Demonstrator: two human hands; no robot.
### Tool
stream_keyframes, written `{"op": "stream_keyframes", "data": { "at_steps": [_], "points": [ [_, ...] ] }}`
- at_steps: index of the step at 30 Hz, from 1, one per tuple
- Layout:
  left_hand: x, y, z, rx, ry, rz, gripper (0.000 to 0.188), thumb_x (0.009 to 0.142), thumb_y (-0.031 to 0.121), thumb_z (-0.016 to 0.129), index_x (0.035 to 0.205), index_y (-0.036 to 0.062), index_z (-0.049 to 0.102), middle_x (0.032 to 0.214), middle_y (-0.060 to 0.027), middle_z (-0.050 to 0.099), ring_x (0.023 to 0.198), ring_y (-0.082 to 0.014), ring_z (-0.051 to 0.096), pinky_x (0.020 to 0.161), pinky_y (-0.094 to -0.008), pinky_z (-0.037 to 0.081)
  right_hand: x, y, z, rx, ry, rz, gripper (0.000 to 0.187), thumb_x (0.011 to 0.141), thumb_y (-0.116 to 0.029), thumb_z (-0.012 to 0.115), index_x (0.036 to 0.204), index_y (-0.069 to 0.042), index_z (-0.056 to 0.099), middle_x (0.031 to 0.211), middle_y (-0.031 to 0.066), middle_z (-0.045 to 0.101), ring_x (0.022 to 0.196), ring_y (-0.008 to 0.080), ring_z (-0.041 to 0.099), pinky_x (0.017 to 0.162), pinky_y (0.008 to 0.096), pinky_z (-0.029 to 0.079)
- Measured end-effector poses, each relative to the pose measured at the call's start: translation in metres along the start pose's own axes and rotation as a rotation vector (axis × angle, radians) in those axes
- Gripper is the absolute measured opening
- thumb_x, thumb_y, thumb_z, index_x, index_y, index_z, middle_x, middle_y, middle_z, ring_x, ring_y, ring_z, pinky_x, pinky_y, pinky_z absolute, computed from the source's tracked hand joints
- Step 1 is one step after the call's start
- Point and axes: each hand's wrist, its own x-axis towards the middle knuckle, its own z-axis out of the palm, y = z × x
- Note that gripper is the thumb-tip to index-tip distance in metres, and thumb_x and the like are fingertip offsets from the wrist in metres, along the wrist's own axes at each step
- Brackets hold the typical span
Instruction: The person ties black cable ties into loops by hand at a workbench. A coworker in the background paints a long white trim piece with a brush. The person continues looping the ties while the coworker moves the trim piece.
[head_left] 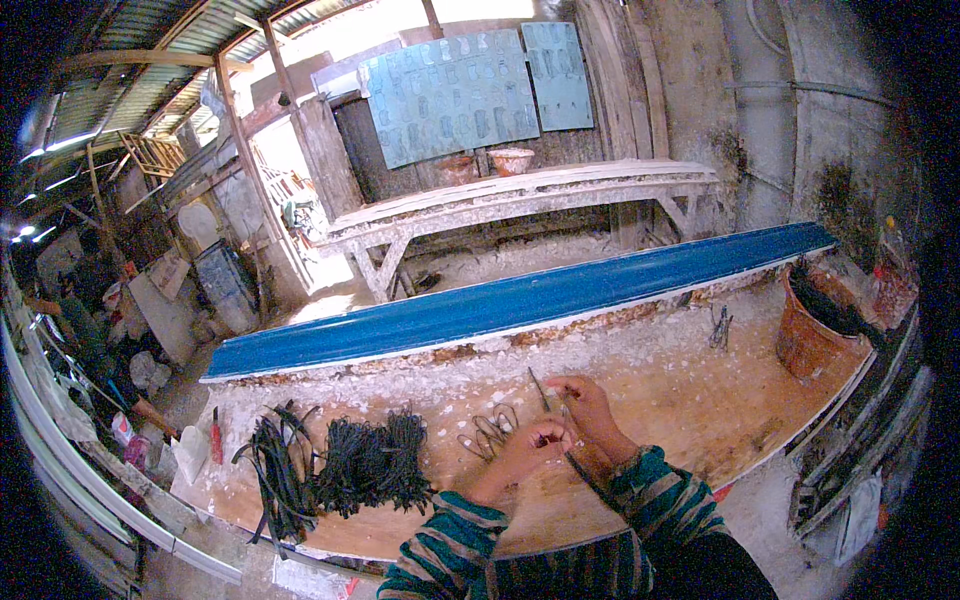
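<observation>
Over the wooden bench top, my left hand (533,450) is closed, with its fingertips pinched on a thin dark strip (538,388). The strip slants past both hands, and its lower end runs toward my right sleeve. My right hand (587,402) is closer to the strip's upper end, fingers curled together; what they pinch is too small to make out. Beside my left hand lie several thin loops of cord or wire (487,430). Farther left rest bundles of black twisted cords (370,462) and a loose pile of flat black strips (278,472).
A long blue panel (520,298) spans the bench's far side. At right stands an orange-brown bucket (815,335) with dark material in it; a few thin wires (719,326) lie nearby. A red-handled tool (216,436) is at the left. Behind is a whitish table (530,190).
</observation>
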Motion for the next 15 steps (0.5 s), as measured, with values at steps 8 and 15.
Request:
{"op": "stream_keyframes", "data": {
  "at_steps": [8,15],
  "points": [
    [0.005,-0.002,-0.028,0.282,0.695,0.129,0.011,0.076,0.011,0.061,0.085,0.0059,0.065,0.089,-0.0026,0.053,0.069,-0.0096,0.049,0.059,-0.0217,0.041,0.007,0.0,-0.008,-0.545,0.135,-0.371,0.011,0.071,-0.015,0.065,0.077,-0.006,0.065,0.075,0.0079,0.056,0.073,0.0209,0.052,0.066,0.0311,0.042],
    [0.002,-0.017,-0.055,0.227,0.925,0.056,0.01,0.077,0.01,0.06,0.085,0.0054,0.065,0.086,-0.0033,0.056,0.066,-0.0091,0.049,0.056,-0.0211,0.039,-0.008,-0.004,0.006,-0.279,-0.055,-0.178,0.016,0.063,-0.018,0.071,0.07,-0.006,0.064,0.081,0.0122,0.057,0.08,0.0279,0.053,0.071,0.0366,0.044]
  ]
}}
